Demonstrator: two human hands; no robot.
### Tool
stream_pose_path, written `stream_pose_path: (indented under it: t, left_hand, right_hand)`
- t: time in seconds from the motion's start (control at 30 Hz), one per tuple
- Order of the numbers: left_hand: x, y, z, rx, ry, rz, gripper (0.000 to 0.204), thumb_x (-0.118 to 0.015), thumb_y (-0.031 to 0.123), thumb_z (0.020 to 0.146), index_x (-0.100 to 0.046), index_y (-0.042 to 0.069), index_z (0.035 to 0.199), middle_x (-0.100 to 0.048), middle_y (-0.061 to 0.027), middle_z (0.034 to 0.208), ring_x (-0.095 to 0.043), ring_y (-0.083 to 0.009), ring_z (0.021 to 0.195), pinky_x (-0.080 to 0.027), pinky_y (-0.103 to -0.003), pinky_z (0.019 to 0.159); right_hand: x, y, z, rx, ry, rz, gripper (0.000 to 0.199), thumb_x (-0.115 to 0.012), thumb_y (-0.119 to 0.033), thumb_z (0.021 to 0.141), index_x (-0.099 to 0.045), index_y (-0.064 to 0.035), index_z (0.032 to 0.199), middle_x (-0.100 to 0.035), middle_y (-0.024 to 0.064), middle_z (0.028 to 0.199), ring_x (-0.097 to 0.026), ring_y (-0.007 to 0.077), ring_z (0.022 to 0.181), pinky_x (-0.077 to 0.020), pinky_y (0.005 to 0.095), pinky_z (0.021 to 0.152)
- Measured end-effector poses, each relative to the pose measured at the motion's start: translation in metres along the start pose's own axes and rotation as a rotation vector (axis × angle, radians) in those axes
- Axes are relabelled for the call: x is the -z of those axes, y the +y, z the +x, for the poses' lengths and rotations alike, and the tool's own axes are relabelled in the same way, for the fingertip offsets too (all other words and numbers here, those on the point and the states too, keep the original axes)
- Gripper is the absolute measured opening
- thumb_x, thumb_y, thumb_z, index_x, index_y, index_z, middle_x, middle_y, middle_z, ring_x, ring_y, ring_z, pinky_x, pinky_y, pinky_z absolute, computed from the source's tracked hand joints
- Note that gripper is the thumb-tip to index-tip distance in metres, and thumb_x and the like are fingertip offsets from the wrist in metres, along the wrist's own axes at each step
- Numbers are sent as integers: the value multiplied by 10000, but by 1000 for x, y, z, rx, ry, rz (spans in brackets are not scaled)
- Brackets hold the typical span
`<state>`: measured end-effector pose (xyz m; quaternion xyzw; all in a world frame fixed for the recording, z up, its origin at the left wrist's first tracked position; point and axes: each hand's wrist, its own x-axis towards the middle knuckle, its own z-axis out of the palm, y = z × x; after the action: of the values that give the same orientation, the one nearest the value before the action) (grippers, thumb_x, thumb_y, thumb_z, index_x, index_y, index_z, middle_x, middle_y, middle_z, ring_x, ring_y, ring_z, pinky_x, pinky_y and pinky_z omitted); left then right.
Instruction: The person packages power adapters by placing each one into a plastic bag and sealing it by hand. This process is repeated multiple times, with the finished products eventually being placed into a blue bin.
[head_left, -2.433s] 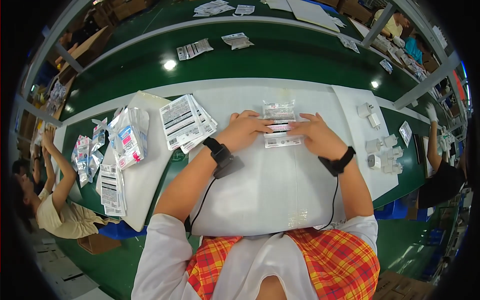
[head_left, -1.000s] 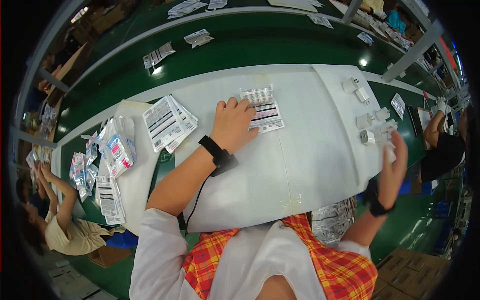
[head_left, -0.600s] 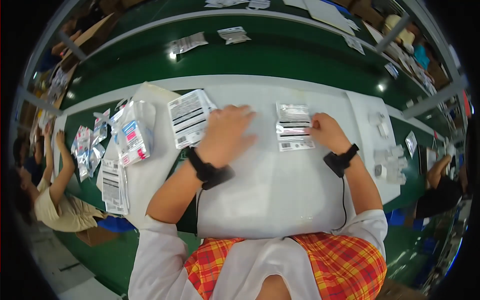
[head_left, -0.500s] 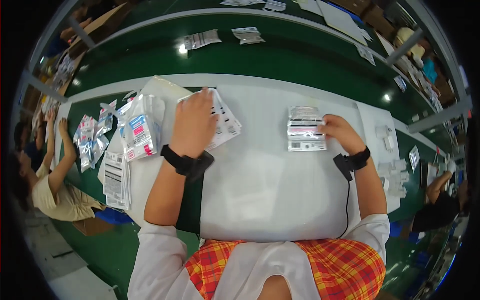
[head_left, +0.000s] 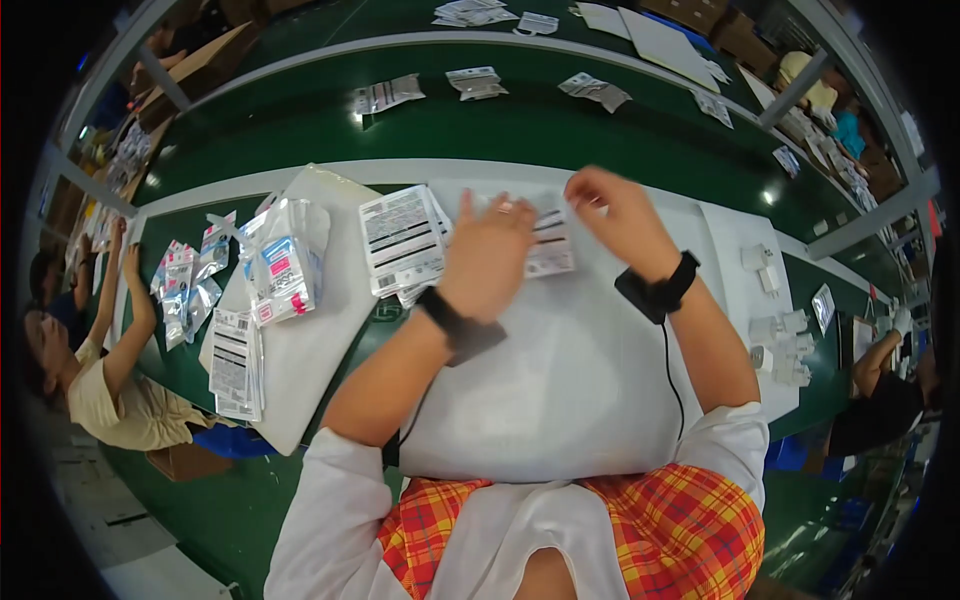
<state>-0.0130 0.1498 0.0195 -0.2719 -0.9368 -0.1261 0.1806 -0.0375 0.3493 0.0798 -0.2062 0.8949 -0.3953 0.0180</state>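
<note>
Head view, left hand spread over a printed packet on the white-covered tabletop, right hand half-curled near its upper corner, grip unclear, printed cards left of it.

Glare dots the green surface; the left hand is blurred.

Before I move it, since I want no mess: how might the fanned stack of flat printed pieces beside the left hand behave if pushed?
The fanned stack would probably slide apart, as its pieces overlap unevenly. Lying flat and low, it seems unlikely to tip or roll. The pieces look thin, so they may bend easily.
</note>
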Motion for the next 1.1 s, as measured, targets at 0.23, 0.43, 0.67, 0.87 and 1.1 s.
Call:
stream_pose_path:
  t: [0.23, 0.43, 0.67, 0.87, 1.1]
  left_hand:
    - [-41, 34, 19, -57, -226, -275, 319, -502, 134, 887, -570, 27, 1180, -620, -135, 1151, -534, -294, 1172, -256, -556, 1092]
    - [-26, 8, 24, 55, -444, -577, 349, -501, 73, 876, -569, 77, 1219, -643, -131, 1143, -564, -296, 1133, -176, -557, 1130]
    - [-40, 5, 32, -124, -325, -562, 337, -508, 7, 853, -607, 25, 1175, -642, -154, 1149, -591, -318, 1081, -392, -433, 1014]
    - [-42, -8, 28, -79, -379, -662, 405, -602, 93, 824, -594, 63, 1227, -571, -134, 1293, -549, -317, 1170, -377, -433, 1043]
    - [-21, 19, 17, -88, -530, -268, 704, -677, 306, 783, -418, 155, 1420, -311, -72, 1526, -298, -254, 1400, -79, -640, 1105]
  right_hand:
    - [-18, 29, -61, 68, 125, -431, 243, -553, 29, 707, -588, 1, 945, -573, 129, 962, -547, 325, 943, -475, 398, 817]
    - [-23, 14, -53, 425, 298, -579, 255, -562, 22, 697, -582, -9, 950, -571, 142, 984, -543, 344, 939, -469, 418, 825]
    - [-47, 31, -52, 108, -64, -410, 245, -609, -83, 698, -650, -16, 930, -641, 142, 990, -589, 314, 952, -489, 396, 819]
    - [-61, 33, -53, 121, -241, -287, 312, -628, -206, 719, -657, -75, 1000, -632, 162, 1036, -588, 340, 961, -478, 423, 838]
    - [-40, 43, -187, 401, -279, -399, 642, -649, -208, 763, -452, -155, 1372, -416, 164, 1398, -358, 347, 1320, -312, 419, 1077]
